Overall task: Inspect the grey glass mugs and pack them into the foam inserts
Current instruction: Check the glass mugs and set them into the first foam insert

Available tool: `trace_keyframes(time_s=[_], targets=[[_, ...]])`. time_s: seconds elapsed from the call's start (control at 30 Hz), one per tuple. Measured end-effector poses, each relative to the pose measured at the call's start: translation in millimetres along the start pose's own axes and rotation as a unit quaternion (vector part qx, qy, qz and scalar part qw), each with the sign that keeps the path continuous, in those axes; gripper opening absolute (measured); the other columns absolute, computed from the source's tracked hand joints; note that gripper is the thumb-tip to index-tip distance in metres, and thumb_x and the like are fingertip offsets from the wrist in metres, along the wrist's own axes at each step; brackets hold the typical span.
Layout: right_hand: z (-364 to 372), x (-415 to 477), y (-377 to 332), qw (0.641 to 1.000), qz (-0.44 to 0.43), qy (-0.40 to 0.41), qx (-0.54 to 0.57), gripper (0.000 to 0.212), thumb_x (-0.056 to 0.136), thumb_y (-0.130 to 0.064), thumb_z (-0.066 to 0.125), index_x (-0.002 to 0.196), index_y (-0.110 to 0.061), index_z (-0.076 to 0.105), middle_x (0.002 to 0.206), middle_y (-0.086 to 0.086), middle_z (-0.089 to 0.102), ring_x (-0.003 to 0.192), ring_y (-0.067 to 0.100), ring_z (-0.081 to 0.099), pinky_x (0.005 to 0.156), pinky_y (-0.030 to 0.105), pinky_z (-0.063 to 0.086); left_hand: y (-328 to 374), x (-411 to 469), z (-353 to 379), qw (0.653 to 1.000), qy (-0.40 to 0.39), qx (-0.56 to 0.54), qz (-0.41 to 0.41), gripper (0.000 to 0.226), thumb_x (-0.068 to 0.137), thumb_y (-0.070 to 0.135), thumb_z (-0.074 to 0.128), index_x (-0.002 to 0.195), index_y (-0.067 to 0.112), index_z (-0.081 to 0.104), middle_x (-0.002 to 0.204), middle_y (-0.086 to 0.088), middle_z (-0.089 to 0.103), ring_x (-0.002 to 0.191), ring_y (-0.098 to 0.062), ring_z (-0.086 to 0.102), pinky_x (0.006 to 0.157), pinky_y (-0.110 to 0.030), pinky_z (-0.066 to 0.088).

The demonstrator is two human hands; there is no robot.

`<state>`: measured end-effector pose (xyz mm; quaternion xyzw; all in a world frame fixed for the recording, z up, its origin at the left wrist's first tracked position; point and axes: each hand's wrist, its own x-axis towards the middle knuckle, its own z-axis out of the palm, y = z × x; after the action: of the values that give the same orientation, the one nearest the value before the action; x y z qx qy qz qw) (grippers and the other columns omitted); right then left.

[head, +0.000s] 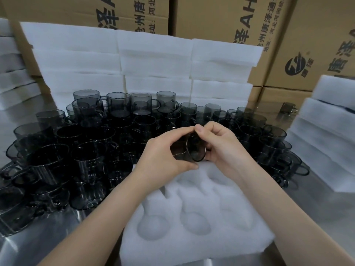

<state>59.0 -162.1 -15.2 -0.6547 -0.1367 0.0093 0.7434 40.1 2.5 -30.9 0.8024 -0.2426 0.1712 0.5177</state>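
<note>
A grey glass mug (189, 150) lies on its side between both hands, above the far edge of a white foam insert (194, 244). My left hand (163, 154) grips the mug's body, thumb underneath. My right hand (221, 144) holds its other end, with curled fingers over the top. The insert sits in front of me on the table, and all its round pockets that I can see hold nothing. Several more grey glass mugs (88, 150) crowd the table behind and to the left, some stacked.
Stacks of white foam blocks (153, 62) rise behind the mugs, with more at the right (326, 135) and left (11, 73). Printed cardboard boxes (221, 18) form the back wall. One lone mug (288, 108) stands far right. The steel table (317, 204) shows at the right.
</note>
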Motion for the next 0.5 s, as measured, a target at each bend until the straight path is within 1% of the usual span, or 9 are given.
trace_keyframes(time_s=[0.07, 0.1, 0.13, 0.17, 0.23, 0.3, 0.37, 0.43, 0.5], targets=[[-2, 1, 1, 0.999, 0.000, -0.034, 0.038, 0.012, 0.077, -0.027, 0.068, 0.065, -0.024, 0.068, 0.057, -0.003, 0.056, 0.049, 0.009, 0.050, 0.046, 0.025, 0.048, -1, 1, -2, 0.999, 0.016, -0.043, -0.017, 0.076, 0.056, 0.009, 0.092, 0.120, 0.035, 0.063, 0.115, 0.015, 0.068, 0.110, -0.001, 0.062, 0.102, -0.029, 0.047], [-2, 1, 1, 0.996, 0.006, -0.057, 0.066, 0.009, 0.079, -0.023, 0.066, 0.074, -0.022, 0.073, 0.059, -0.001, 0.057, 0.050, 0.009, 0.050, 0.047, 0.024, 0.049, -2, 2, -3, 0.998, 0.027, -0.060, -0.024, 0.074, 0.055, 0.009, 0.093, 0.118, 0.034, 0.063, 0.114, 0.013, 0.069, 0.110, -0.003, 0.063, 0.102, -0.033, 0.048], [-3, 2, 1, 0.992, 0.014, -0.083, 0.095, 0.012, 0.081, -0.019, 0.064, 0.086, -0.020, 0.076, 0.062, 0.001, 0.058, 0.052, 0.009, 0.052, 0.049, 0.024, 0.052, -3, 2, -4, 0.996, 0.036, -0.079, -0.027, 0.073, 0.053, 0.011, 0.093, 0.116, 0.033, 0.064, 0.113, 0.012, 0.070, 0.110, -0.005, 0.063, 0.101, -0.033, 0.048], [-4, 2, 1, 0.987, 0.023, -0.109, 0.118, 0.018, 0.082, -0.017, 0.064, 0.095, -0.018, 0.076, 0.065, 0.003, 0.059, 0.056, 0.010, 0.054, 0.054, 0.024, 0.054, -5, 3, -5, 0.994, 0.043, -0.100, -0.029, 0.072, 0.052, 0.011, 0.092, 0.116, 0.031, 0.064, 0.112, 0.010, 0.070, 0.109, -0.006, 0.064, 0.098, -0.031, 0.049], [-8, 2, 2, 0.979, 0.029, -0.150, 0.131, 0.028, 0.080, -0.014, 0.066, 0.107, -0.018, 0.074, 0.074, 0.006, 0.060, 0.061, 0.012, 0.057, 0.063, 0.028, 0.058, -7, 3, -7, 0.989, 0.047, -0.134, -0.034, 0.071, 0.052, 0.008, 0.089, 0.117, 0.023, 0.065, 0.110, 0.008, 0.071, 0.106, -0.006, 0.066, 0.090, -0.022, 0.051], [-8, 2, 2, 0.980, 0.021, -0.172, 0.101, 0.035, 0.078, -0.010, 0.070, 0.111, -0.022, 0.072, 0.085, 0.015, 0.058, 0.065, 0.015, 0.059, 0.064, 0.029, 0.058, -10, 2, -8, 0.988, 0.047, -0.145, -0.039, 0.071, 0.054, 0.006, 0.090, 0.119, 0.019, 0.065, 0.110, 0.008, 0.072, 0.105, -0.006, 0.066, 0.088, -0.019, 0.051], [-5, 0, 2, 0.986, 0.011, -0.164, 0.037, 0.043, 0.074, -0.005, 0.072, 0.112, -0.024, 0.065, 0.089, 0.017, 0.056, 0.065, 0.018, 0.060, 0.058, 0.029, 0.055, -10, 2, -8, 0.989, 0.044, -0.134, -0.041, 0.071, 0.053, 0.015, 0.090, 0.119, 0.020, 0.065, 0.109, 0.010, 0.072, 0.104, -0.005, 0.066, 0.089, -0.021, 0.052], [0, -1, 2, 0.991, -0.011, -0.126, -0.051, 0.048, 0.068, -0.009, 0.078, 0.109, -0.025, 0.058, 0.081, 0.010, 0.059, 0.062, 0.018, 0.059, 0.052, 0.030, 0.051, -8, 2, -7, 0.992, 0.046, -0.111, -0.041, 0.069, 0.053, 0.024, 0.088, 0.118, 0.027, 0.066, 0.106, 0.014, 0.072, 0.101, -0.003, 0.067, 0.089, -0.022, 0.052], [5, -2, 2, 0.989, -0.032, -0.081, -0.116, 0.049, 0.064, -0.018, 0.081, 0.103, -0.026, 0.053, 0.073, 0.004, 0.057, 0.058, 0.015, 0.057, 0.048, 0.031, 0.047, -4, 1, -5, 0.996, 0.056, -0.065, -0.037, 0.062, 0.054, 0.028, 0.085, 0.111, 0.043, 0.065, 0.103, 0.022, 0.070, 0.099, 0.003, 0.065, 0.087, -0.018, 0.049]])
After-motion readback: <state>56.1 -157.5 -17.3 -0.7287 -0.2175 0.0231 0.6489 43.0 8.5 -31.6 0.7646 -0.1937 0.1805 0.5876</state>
